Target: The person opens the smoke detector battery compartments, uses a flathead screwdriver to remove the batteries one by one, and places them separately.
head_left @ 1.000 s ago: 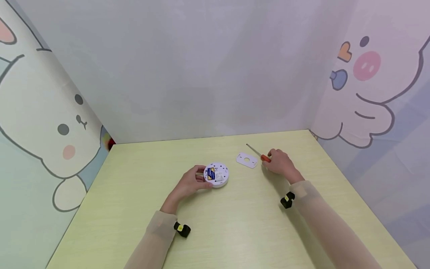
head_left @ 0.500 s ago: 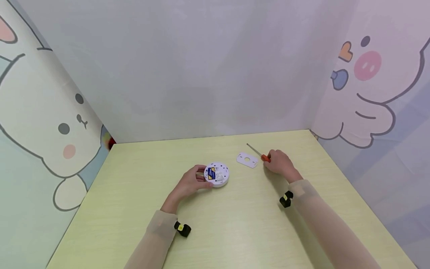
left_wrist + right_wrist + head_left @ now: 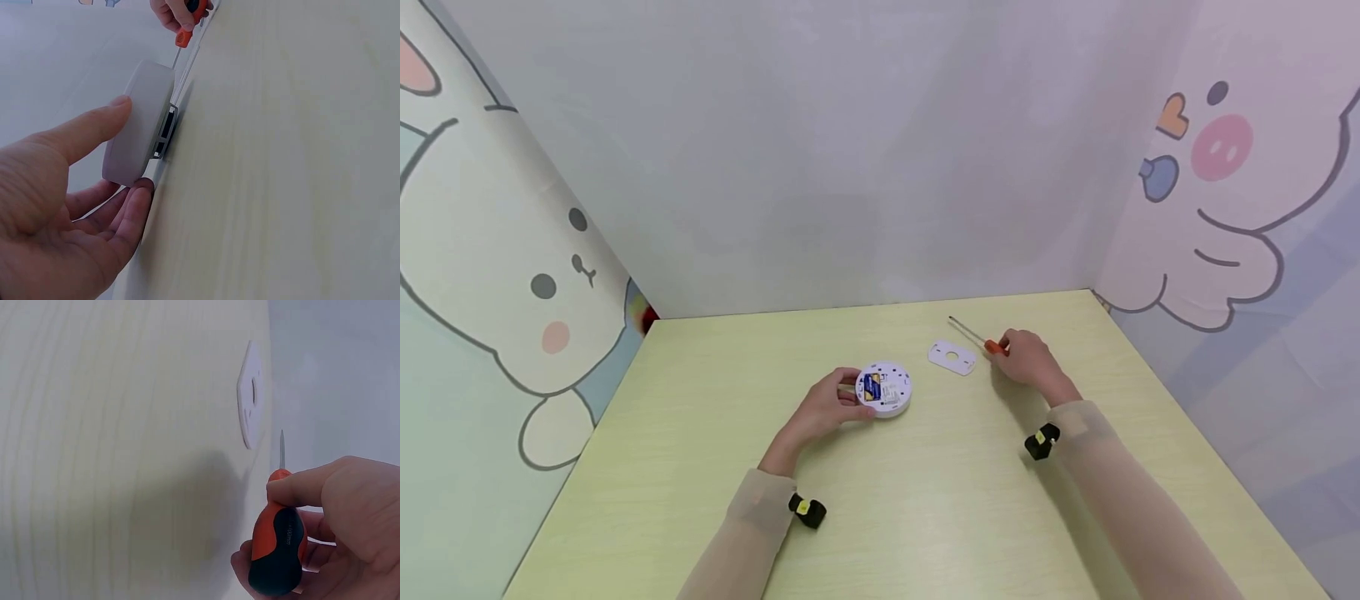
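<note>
My left hand (image 3: 828,407) holds a round white smoke detector (image 3: 883,390) by its left edge, thumb on one side and fingers on the other. Its back, with slots and a blue-and-yellow patch, faces up in the head view. The left wrist view shows the detector's plain white side (image 3: 142,119) under the thumb and a dark slotted part sticking out below. In my right hand (image 3: 1028,357) is a screwdriver (image 3: 272,544) with an orange and black handle, gripped between thumb and fingers. Its thin shaft points back and left, past a flat white mounting plate (image 3: 951,357).
The mounting plate, with a round hole in its middle, lies on the pale wooden table (image 3: 895,517) between the hands. A grey-white cloth wall (image 3: 850,167) rises behind the table's far edge, and walls printed with cartoon animals stand at both sides.
The right hand has lifted the screwdriver slightly, and its tip and handle have shifted a little. The left hand and the smoke detector keep their place.
</note>
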`<move>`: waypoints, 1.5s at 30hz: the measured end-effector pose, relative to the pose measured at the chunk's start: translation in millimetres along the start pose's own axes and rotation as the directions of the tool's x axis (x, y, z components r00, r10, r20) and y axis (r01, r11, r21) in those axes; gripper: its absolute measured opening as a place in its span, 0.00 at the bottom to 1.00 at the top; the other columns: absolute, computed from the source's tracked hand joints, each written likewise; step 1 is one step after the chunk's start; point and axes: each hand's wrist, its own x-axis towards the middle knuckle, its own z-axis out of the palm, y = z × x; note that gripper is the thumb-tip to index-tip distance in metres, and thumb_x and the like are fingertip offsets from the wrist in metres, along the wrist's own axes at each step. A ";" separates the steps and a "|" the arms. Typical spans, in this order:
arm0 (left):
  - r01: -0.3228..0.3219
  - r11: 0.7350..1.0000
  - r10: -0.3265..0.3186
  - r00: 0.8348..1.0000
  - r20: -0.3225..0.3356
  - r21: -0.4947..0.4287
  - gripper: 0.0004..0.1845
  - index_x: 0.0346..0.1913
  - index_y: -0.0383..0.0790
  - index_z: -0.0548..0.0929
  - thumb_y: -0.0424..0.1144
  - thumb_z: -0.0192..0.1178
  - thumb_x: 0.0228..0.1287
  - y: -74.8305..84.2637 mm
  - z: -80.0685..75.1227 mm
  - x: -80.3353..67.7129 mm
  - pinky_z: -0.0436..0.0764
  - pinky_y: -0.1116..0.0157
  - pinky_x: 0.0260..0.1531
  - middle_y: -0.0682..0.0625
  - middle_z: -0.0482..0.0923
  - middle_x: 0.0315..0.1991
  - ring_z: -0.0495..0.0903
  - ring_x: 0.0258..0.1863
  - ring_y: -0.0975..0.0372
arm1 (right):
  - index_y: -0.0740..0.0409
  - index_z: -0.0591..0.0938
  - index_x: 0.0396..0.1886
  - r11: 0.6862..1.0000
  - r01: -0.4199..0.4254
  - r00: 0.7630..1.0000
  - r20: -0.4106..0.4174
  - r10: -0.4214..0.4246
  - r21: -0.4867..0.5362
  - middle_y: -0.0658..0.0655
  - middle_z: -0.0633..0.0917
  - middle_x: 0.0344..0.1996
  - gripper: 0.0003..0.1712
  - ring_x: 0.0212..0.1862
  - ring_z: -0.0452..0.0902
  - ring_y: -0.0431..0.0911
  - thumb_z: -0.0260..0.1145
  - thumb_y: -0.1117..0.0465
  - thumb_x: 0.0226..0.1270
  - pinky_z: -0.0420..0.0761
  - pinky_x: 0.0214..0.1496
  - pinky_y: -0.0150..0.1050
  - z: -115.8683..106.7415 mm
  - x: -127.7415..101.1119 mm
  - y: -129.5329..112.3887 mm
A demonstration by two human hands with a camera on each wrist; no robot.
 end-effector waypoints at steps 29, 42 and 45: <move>0.010 1.000 -0.010 1.000 -0.003 -0.008 0.43 0.73 0.41 0.74 0.44 0.83 0.57 1.2 0.0 1.8 0.85 0.59 0.53 0.49 0.82 0.58 0.83 0.54 0.56 | 0.66 0.79 0.57 0.979 0.168 0.983 0.050 -0.175 0.112 0.60 0.84 0.37 0.13 0.30 0.73 0.48 0.60 0.62 0.81 0.74 0.33 0.41 -48.3 -32.6 -49.1; 0.014 1.000 -0.014 1.000 0.003 -0.011 0.44 0.74 0.41 0.73 0.43 0.83 0.56 4.0 -1.0 0.9 0.85 0.57 0.54 0.49 0.83 0.57 0.83 0.53 0.57 | 0.63 0.81 0.55 0.956 0.254 0.964 0.039 -0.263 0.147 0.58 0.86 0.39 0.11 0.32 0.74 0.48 0.62 0.64 0.80 0.76 0.36 0.42 -37.8 -48.4 -67.0; 0.014 1.000 -0.014 1.000 -0.002 -0.019 0.43 0.74 0.41 0.73 0.43 0.83 0.56 3.5 -0.8 0.3 0.85 0.57 0.54 0.49 0.83 0.57 0.83 0.53 0.57 | 0.63 0.81 0.55 0.948 0.280 0.957 0.037 -0.289 0.152 0.57 0.86 0.38 0.10 0.32 0.74 0.48 0.64 0.64 0.80 0.76 0.37 0.42 -35.0 -48.5 -71.0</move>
